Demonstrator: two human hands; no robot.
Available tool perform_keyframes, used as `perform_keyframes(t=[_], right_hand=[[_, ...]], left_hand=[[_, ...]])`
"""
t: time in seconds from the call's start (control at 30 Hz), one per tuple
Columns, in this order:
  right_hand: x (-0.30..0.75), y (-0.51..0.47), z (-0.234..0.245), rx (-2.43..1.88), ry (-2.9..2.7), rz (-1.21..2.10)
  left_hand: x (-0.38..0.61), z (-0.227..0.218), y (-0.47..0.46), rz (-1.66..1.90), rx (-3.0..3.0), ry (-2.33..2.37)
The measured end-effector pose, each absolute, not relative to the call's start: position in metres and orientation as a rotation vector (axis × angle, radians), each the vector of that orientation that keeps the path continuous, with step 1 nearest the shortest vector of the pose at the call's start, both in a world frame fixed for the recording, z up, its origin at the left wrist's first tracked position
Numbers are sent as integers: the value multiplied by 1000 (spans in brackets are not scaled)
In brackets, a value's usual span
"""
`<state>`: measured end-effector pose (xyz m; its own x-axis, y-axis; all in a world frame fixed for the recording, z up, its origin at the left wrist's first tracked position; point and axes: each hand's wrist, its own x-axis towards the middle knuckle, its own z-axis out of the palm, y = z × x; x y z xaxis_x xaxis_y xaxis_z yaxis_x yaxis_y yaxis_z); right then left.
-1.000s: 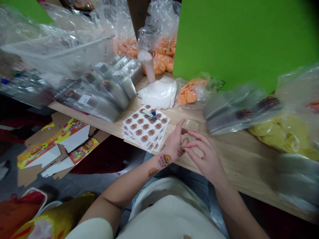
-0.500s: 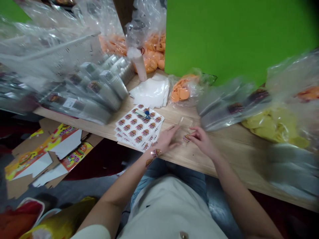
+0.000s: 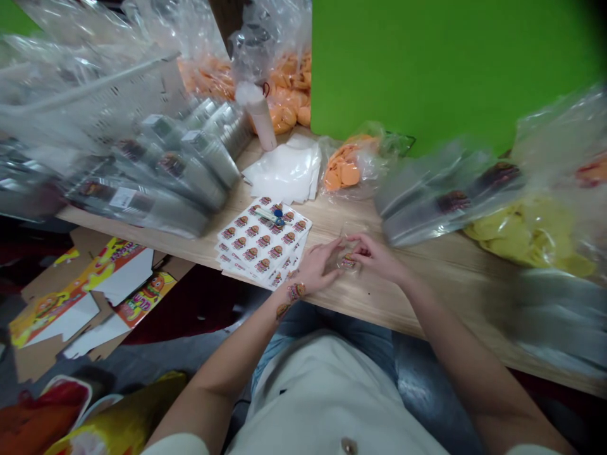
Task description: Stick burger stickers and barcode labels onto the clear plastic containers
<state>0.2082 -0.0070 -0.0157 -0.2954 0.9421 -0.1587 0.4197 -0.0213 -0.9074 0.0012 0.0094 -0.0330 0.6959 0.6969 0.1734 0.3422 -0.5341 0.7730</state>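
Observation:
My left hand is spread beside a stack of burger sticker sheets, its fingertips reaching a small clear plastic piece on the wooden table. My right hand comes in from the other side, its fingers pinching a small burger sticker over that clear piece. Both hands nearly meet there. Several burger stickers sit on my left wrist and forearm. A small blue-and-green tool lies on the sheets.
Bagged stacks of clear packets and a plastic basket fill the table's left. Bags of orange discs and yellow discs lie behind and right, with white sheets, a bottle and a green board. Printed cardboard lies on the floor.
My hands have moved up from my left wrist to the clear piece and closed toward each other. The sticker has gone with my right fingers. The whole view has shifted slightly.

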Motion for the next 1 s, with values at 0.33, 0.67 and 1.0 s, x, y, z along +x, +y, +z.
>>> perform_keyframes(t=[0.33,0.67,1.0], right_hand=[[204,-16,-12,-1547,-1924,1037],[180,-56,-17,-1686,-1981,384],[187,-75,35,-1499,-2098,436]], left_hand=[[17,-26,2,644,2097,1025],[10,-22,5,779,1848,1063],[9,41,-11,615,854,787]])
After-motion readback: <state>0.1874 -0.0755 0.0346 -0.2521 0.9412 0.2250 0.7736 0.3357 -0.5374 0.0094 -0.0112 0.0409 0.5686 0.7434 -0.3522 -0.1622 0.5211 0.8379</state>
